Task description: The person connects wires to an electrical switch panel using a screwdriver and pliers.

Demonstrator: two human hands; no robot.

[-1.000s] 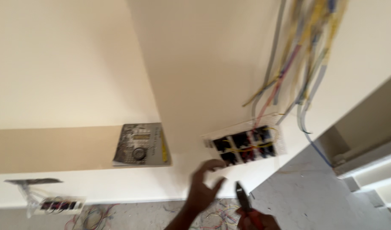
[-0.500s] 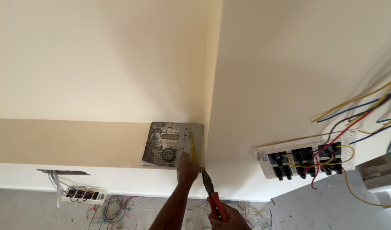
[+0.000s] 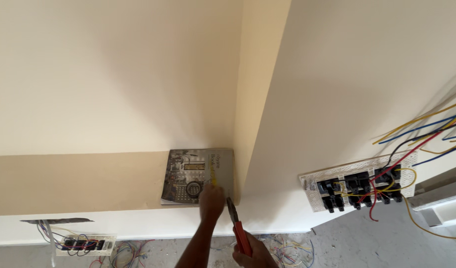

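- Reaching our left hand (image 3: 211, 201) to the grey booklet (image 3: 198, 176) against the wall, fingers curled on its lower edge.
- Gripping red-handled pliers (image 3: 239, 229) in our right hand (image 3: 255, 250); lifting the booklet likely needs a firmer pinch.

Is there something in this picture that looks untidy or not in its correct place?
Yes. The white switch plate on the right hangs tilted off the wall, coloured wires trailing loose. A second plate at lower left also dangles, with wire scraps on the floor.

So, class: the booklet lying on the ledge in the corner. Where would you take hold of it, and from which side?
Grip the booklet by its near edge, coming from the front. It lies flat, its right side is tucked into the wall corner, and the near edge slightly overhangs the ledge, so fingers could probably slip under there. The left hand already touches that end; the right hand holds red-handled pliers.
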